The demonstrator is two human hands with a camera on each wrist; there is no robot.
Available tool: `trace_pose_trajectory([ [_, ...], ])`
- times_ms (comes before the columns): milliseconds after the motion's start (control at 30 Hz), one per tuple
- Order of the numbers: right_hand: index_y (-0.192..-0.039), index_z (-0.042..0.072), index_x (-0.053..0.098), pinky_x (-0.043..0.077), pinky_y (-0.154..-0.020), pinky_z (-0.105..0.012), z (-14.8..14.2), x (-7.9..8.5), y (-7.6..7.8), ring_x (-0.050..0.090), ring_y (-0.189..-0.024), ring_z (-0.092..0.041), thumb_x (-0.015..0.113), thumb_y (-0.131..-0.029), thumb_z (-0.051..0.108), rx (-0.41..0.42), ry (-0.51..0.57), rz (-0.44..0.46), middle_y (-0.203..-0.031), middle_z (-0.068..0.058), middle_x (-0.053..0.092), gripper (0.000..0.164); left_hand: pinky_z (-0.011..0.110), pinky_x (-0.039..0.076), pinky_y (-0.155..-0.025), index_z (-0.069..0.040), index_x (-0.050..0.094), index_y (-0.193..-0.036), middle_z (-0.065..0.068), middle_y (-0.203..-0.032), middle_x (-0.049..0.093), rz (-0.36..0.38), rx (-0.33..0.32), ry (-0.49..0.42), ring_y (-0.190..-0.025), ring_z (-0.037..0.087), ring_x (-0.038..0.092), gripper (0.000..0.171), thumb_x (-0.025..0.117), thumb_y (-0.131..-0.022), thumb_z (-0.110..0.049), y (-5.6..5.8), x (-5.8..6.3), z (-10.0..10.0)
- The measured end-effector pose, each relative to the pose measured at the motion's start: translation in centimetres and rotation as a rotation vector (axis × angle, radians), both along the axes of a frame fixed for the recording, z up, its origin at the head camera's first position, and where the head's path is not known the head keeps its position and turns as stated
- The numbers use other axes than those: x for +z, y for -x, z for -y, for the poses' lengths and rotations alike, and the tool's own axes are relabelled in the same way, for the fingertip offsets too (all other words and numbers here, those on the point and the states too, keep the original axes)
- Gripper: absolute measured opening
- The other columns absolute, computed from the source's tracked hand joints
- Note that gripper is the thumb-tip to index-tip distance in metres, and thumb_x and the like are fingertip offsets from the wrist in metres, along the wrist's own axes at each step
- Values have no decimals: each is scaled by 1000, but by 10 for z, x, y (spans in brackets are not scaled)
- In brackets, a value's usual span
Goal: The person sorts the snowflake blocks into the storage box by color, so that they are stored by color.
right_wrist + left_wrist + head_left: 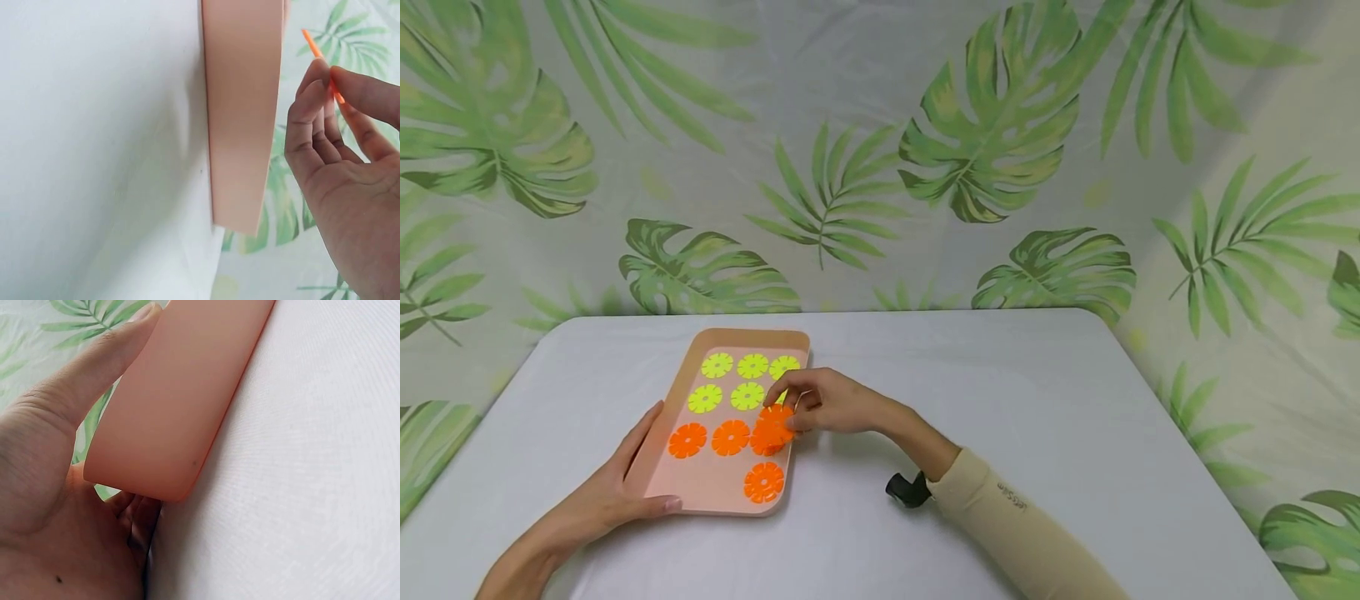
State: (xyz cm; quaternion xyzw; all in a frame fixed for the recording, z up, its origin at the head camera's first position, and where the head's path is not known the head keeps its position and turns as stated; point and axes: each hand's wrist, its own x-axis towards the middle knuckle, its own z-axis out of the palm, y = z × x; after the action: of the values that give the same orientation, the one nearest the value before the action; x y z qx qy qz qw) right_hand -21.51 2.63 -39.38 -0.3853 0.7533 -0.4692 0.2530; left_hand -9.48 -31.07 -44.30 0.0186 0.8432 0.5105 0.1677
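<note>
A shallow pink tray (715, 497) stands on the table's left half. Slotted yellow-green discs (747, 396) lie in its far part, with slotted orange discs (731, 437) nearer. My left hand (613, 496) grips the tray's near left corner, its thumb along the front wall and its fingers at the left side. Above the tray's right side, my right hand (838, 402) pinches an orange disc (310, 42) between thumb and fingertips. In the head view that disc overlaps another orange one and the hand partly covers a yellow-green one. Another orange disc (763, 482) lies in the near right corner.
A white cloth covers the table (1000, 383). Behind it hangs a leaf-print curtain (842, 167). A small black object (907, 490) shows beside the right sleeve (1000, 517); its kind is unclear.
</note>
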Motion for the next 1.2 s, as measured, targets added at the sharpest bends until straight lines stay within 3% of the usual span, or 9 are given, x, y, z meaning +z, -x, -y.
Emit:
trace_pose_trajectory([
  [200,-123,8,68,51,-69,-17,18,0,-5,64,-76,-14,68,-96,-2,10,8,4,-104,-6,64,29,73,16,-110,-51,-9,-163,13,-177,-8,7,-1,-7,-150,47,6,120,80,-89,-21,0,1,-1],
  [433,-123,5,68,52,-70,-16,38,-5,-7,63,-72,-11,71,-94,-3,44,-27,-10,-97,-5,63,30,72,18,-110,-50,-10,-163,15,-176,-7,6,-3,2,-149,47,9,119,79,-89,-21,-1,-1,0],
  [500,-122,5,68,50,-68,-15,44,-6,-8,59,-71,-8,72,-94,-3,44,-50,-35,-95,-1,62,30,65,19,-112,-52,-9,-163,12,-177,-7,8,0,9,-150,44,9,119,79,-90,-22,-1,-1,0],
  [633,-120,11,70,48,-63,-15,54,-6,-13,56,-68,-6,73,-94,-1,29,-131,-68,-90,2,61,28,64,20,-112,-51,-10,-163,12,-177,-6,13,-1,14,-150,44,9,119,80,-90,-22,0,1,0],
  [800,-117,20,71,49,-62,-15,66,-5,-19,56,-71,-5,74,-95,5,21,-236,-148,-89,5,62,27,73,19,-110,-51,-11,-163,16,-176,-8,16,-4,14,-150,47,8,121,80,-89,-22,2,2,0],
  [933,-119,19,71,49,-70,-11,75,-8,-22,56,-77,-2,74,-95,6,60,-282,-229,-89,5,63,27,73,18,-109,-51,-11,-162,15,-176,-9,12,-1,21,-151,48,7,121,80,-89,-22,2,2,-1],
  [1200,-120,17,73,48,-72,-9,82,-14,-28,57,-81,0,77,-93,7,86,-348,-258,-90,9,65,29,74,18,-109,-51,-12,-162,14,-176,-10,33,1,29,-151,49,7,122,81,-89,-23,1,3,-2],
])
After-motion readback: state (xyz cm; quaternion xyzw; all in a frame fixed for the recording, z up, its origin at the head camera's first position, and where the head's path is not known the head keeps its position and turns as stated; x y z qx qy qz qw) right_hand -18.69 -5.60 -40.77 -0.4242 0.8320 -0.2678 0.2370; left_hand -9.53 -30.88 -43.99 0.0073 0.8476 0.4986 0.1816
